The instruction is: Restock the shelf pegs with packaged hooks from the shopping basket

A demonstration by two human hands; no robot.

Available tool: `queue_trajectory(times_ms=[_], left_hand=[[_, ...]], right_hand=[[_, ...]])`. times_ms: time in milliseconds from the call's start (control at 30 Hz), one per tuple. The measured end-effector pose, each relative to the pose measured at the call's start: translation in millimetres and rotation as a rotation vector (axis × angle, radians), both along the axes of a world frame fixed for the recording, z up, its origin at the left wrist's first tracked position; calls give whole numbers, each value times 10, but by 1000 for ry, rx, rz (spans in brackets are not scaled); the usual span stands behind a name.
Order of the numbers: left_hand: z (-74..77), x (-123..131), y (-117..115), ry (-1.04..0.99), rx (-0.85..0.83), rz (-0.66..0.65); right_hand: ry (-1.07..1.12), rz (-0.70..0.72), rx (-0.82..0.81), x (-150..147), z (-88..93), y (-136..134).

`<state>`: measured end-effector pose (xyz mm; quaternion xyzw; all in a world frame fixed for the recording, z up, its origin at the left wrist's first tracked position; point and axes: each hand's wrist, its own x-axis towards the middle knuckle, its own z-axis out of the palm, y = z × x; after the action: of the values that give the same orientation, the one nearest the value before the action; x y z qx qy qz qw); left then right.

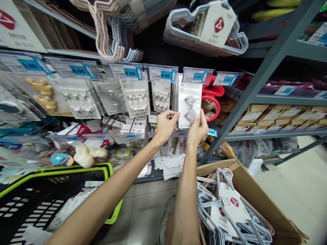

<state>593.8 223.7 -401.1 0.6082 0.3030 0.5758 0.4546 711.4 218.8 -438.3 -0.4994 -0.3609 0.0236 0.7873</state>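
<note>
A white card pack with two silver hooks (pixel 189 102) hangs upright under a 4.90 price tag (pixel 195 76) on the shelf. My right hand (pixel 198 128) grips the pack's lower right edge between thumb and fingers, with a ring on one finger. At the pack's left edge is my left hand (pixel 166 125), its fingers curled and pressed together; whether they pinch the card is too small to tell. Just left of it hang other hook packs (pixel 161 97), and a red item (pixel 216 102) is behind the right edge.
Bundled hangers (pixel 204 32) sit on the shelf above. A cardboard box (pixel 268 204) of hangers stands at the lower right, a black basket with a green rim (pixel 108 170) at the lower left. A grey shelf post (pixel 255 86) slants at the right.
</note>
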Motion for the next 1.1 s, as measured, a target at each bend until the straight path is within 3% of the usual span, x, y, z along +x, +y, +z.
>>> queue_trajectory(times_ms=[133, 300, 600, 700, 833, 967, 1100], left_hand=[[23, 62, 190, 94, -44, 46], [33, 160, 466, 281, -74, 141], [-17, 272, 687, 322, -11, 219], [-48, 244, 572, 292, -15, 296], [2, 221, 225, 198, 266, 443], [255, 313, 62, 62, 450, 234], [505, 409, 136, -85, 425, 64]], right_hand=[[-12, -1, -20, 144, -13, 181], [2, -17, -130, 222, -163, 348], [-114, 22, -134, 263, -135, 312], [31, 128, -70, 263, -20, 228], [214, 293, 149, 118, 246, 13], [232, 486, 349, -117, 508, -135], [187, 525, 371, -216, 774, -59]])
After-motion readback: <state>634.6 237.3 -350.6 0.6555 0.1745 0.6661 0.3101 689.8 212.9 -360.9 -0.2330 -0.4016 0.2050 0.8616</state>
